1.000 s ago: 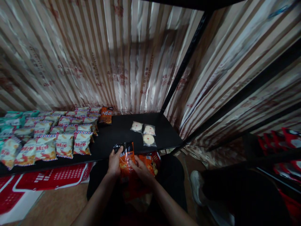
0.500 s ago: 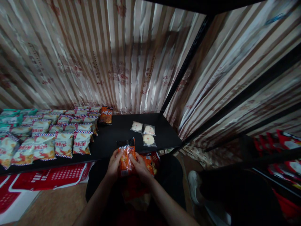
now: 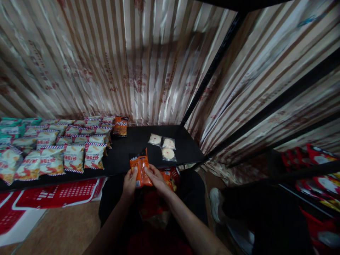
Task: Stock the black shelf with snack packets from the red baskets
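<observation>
An orange snack bag [image 3: 142,173] is held upright between the left hand [image 3: 130,180] and the right hand [image 3: 157,180], at the near edge of the black shelf [image 3: 135,141]. Its left side is pinched under the left thumb, its right side under the right thumb; the other fingers are largely hidden. Three clear packets [image 3: 168,153] are laid farther right, white-and-red bags [image 3: 73,157] left.

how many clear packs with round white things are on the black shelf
3: the back-left pack, the back-right pack beside it, and the front pack, nearest the black shelf's near edge.
</observation>
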`<action>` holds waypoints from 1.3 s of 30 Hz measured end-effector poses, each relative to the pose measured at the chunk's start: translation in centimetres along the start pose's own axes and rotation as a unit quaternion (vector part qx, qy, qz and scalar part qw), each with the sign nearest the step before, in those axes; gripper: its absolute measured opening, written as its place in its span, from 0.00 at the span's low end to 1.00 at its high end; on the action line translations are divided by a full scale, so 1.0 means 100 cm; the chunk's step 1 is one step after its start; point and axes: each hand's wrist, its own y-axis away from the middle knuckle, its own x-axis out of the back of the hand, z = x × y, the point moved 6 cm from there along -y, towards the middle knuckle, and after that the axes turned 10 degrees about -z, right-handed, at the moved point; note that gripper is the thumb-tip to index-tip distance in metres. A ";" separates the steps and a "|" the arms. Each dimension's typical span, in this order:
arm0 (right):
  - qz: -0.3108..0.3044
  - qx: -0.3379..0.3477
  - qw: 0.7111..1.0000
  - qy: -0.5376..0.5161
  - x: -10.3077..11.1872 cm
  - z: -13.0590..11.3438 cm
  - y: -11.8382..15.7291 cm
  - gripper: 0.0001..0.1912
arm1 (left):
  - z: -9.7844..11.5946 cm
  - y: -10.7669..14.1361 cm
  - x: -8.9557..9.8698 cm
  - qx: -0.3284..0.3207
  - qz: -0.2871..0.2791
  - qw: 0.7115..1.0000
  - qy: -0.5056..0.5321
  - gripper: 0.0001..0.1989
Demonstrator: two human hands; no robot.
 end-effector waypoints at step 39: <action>0.124 0.131 0.932 0.315 -0.027 -0.006 0.026 0.32 | 0.033 -0.001 0.012 -0.185 0.067 0.952 -0.235 0.17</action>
